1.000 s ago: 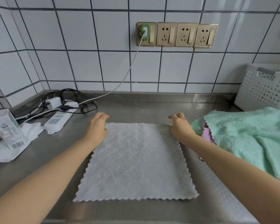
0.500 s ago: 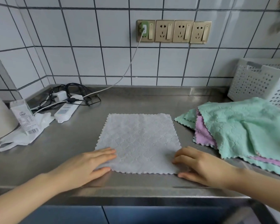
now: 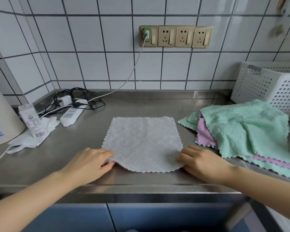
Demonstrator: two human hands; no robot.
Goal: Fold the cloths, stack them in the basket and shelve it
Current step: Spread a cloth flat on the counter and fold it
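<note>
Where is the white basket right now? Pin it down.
In the head view, the white basket stands at the far right of the steel counter against the tiled wall, just behind the pile of green and pink cloths.

One white cloth [image 3: 143, 141]; one basket [image 3: 268, 87]; four wall sockets [image 3: 176, 36]; two hands [image 3: 89, 162].

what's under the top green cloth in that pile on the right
Under the green cloth a purple cloth peeks out, with another green one below. How many more lie beneath is covered.
</note>
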